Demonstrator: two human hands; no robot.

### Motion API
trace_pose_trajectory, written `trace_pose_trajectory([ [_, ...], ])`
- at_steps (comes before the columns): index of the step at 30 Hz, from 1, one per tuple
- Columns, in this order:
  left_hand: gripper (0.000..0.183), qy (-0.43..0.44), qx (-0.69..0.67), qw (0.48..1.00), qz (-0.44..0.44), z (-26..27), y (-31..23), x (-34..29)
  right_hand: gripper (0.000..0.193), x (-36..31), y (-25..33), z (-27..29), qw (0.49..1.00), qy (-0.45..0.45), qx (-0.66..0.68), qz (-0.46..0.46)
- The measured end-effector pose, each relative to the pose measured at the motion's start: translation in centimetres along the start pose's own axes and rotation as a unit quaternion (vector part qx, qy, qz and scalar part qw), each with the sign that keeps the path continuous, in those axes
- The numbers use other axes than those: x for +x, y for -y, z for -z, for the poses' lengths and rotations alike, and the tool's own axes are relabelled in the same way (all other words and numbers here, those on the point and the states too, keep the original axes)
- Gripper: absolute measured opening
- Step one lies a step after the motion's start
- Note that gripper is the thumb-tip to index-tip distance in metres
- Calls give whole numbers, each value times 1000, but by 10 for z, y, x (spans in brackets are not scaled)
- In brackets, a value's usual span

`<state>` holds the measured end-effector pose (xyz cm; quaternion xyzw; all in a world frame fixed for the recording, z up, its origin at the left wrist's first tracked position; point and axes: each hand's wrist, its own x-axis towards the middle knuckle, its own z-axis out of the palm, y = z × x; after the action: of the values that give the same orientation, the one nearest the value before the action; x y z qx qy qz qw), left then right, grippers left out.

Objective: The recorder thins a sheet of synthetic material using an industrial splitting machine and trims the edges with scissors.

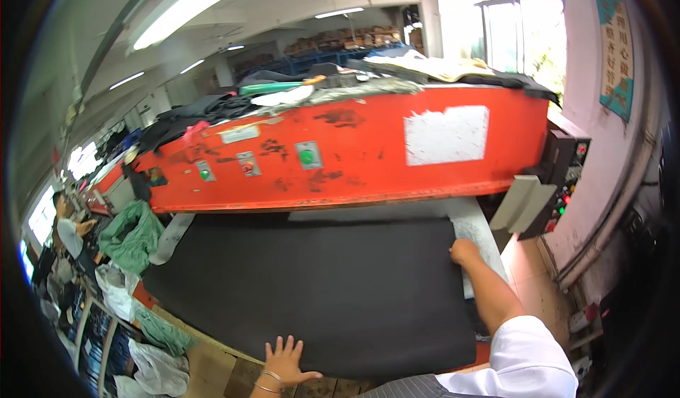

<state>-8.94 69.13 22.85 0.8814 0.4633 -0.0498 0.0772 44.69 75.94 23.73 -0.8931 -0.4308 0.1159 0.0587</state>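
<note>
A large black sheet of material [319, 284] lies spread over the pale bed [482, 236] of a red press machine [368, 150]. At the sheet's near edge my left hand [283, 364] rests with its fingers spread, a bracelet on its wrist. My right hand [464, 251] is closed on the sheet's right edge, toward the far corner; the fingertips are partly hidden. The sheet's far edge lies just in front of the machine's red beam, and its near edge hangs over the front of the bed.
A control box [563, 185] with lit buttons stands at the right, beside a beige bracket [523, 203]. Cloth and scraps [283, 90] pile on top of the beam. Green sacks [131, 235] and white sacks [159, 366] lie at the left, where another person [71, 235] is.
</note>
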Motion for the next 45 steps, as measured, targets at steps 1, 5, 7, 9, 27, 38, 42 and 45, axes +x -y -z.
trace_pose_trajectory([
  [1, 103, -8, -3, 1000, 26, -11, 0, 2, 38, 2, 18, 19, 999, 0, -16, 27],
  [5, 101, -19, -53, 994, 95, -7, -14, 12, 24, 3, 148, 148, 851, -295, 145, 409],
  [7, 100, -7, -74, 991, 113, 4, -14, 11, 18, -27, 237, 225, 737, -356, 220, 530],
  [9, 100, -10, -69, 990, 121, -6, -9, 11, 18, -14, 311, 279, 691, -432, 190, 548],
  [27, 94, -61, -112, 985, 115, -17, -6, -2, 16, 212, 437, 364, 903, -177, -346, 181],
  [38, 63, -140, -58, 988, 37, -21, -14, -2, 39, 96, 286, 381, 738, -323, 434, 404],
  [42, 57, -148, -20, 989, -26, -31, -53, -1, 40, -17, 185, 340, 711, -114, 513, 468],
  [45, 67, -136, -79, 981, -113, -8, -114, 10, 41, -68, 103, 266, 699, 118, 493, 504],
])
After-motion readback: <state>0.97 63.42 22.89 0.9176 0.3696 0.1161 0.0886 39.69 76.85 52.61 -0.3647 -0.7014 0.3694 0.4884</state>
